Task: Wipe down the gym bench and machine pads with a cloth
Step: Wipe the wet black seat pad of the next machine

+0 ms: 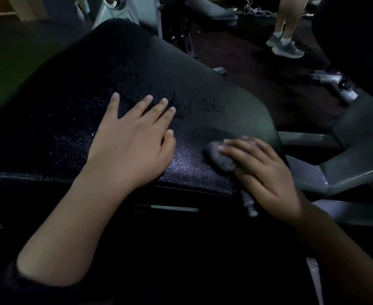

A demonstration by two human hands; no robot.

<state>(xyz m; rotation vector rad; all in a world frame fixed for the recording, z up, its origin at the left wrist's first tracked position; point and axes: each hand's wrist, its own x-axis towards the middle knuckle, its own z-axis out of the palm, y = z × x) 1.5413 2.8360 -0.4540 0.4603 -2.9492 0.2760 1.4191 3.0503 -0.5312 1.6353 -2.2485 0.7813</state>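
**Cloth pressed at the right edge of the padded surface**

Your right fingers are curled over a small grey cloth, bunched into a wad, and they press it down onto the black padded surface. The cloth sits near the right edge of the surface, close to its near right corner, and a twisted tail of it hangs off below your right hand, past the near edge.

Your left fingers are stretched out and spread, gripping nothing; they lie flat on the surface. Your left hand rests palm down near the middle of the near edge, well apart from the cloth.

Just beyond your left fingertips, toward the right side of the surface, a scatter of droplets glistens on the grained black cover. The part of the surface between your two hands shines.

To the right of the surface, grey metal frame bars run off at a lower level. On the dark floor beyond the far right corner, another person's legs and grey shoes stand.
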